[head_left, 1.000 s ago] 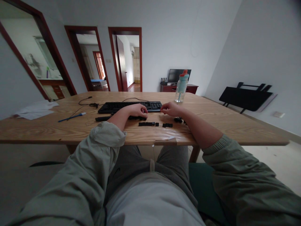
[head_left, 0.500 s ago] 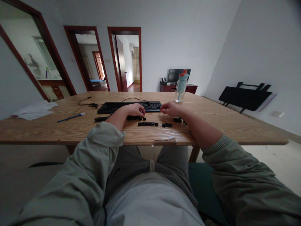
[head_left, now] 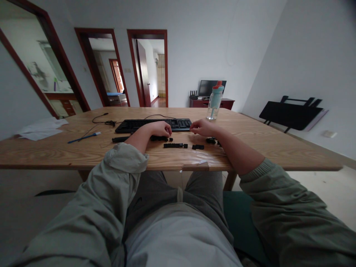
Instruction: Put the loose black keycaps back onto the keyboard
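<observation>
A black keyboard lies across the table, its middle partly behind my left hand. That hand is closed, fingers curled down just in front of the keys; anything in them is hidden. At the keyboard's right end, my right hand has its fingertips pinched together, and I cannot make out what they hold. Loose black keycaps lie nearer me: a row between the hands, a small group to its right, and more keycaps under the left hand. Another cluster of small black pieces sits beside my right forearm.
A clear bottle with a red lid stands behind my right hand. To the left are a blue brush, a coiled cable, a black stick-like item and white paper. The wooden table's front edge is close to me.
Both hands stay almost in place, with only slight finger movement. The view has tilted a little; the loose keycaps lie as before.
</observation>
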Motion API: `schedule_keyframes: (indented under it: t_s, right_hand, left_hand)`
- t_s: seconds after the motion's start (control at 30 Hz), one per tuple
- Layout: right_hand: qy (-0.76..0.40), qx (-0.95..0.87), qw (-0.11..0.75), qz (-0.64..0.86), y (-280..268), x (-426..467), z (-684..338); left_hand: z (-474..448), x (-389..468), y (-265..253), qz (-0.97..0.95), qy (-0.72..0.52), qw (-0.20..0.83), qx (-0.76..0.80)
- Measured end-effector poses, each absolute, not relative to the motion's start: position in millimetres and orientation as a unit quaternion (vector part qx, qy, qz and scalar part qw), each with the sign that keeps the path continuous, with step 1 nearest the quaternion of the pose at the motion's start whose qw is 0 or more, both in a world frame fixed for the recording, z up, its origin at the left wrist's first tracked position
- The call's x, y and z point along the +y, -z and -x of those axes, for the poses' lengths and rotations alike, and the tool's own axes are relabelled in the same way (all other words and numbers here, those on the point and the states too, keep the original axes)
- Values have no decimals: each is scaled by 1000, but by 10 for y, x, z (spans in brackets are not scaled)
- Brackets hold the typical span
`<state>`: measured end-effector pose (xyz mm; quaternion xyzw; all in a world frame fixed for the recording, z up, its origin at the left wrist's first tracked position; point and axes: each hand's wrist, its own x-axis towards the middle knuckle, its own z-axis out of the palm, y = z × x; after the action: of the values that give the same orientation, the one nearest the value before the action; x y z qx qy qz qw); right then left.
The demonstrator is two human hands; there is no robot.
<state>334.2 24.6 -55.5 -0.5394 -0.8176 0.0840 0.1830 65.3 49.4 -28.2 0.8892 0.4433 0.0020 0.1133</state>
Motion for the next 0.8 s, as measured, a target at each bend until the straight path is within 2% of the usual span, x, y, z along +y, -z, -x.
schedule_keyframes:
  t_s: [0.47, 0.8]
  right_hand:
    - [-76, -814, 164, 552, 541, 217, -3310]
    - [-99, -763, 96, 632, 514, 247, -3405]
  left_hand:
    - [-684, 398, 238, -870, 8, 97, 483]
    - [-702, 453, 275, -873, -1, 97, 479]
